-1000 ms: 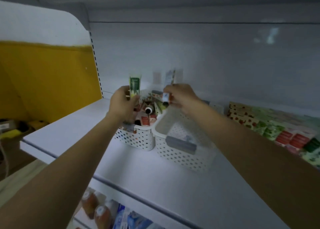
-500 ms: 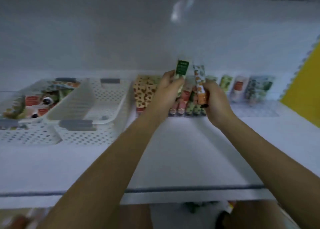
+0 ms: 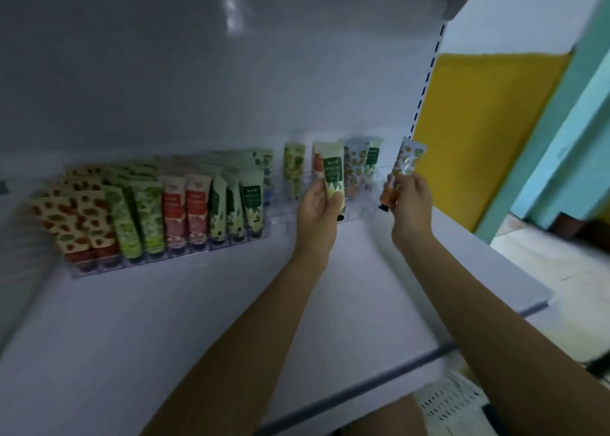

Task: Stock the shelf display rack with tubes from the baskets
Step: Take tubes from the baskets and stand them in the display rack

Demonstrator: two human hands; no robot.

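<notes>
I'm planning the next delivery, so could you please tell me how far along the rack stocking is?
Done: the left half of the display rack is packed with tubes. In hand: the left hand holds a green-label tube, the right hand an orange-patterned tube, both near its right end. Left: the front slots there look unfilled, few tubes behind.

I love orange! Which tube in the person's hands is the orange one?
The small orange-patterned plastic tube in the right hand; the left hand holds a cream tube with a dark green label.
</notes>
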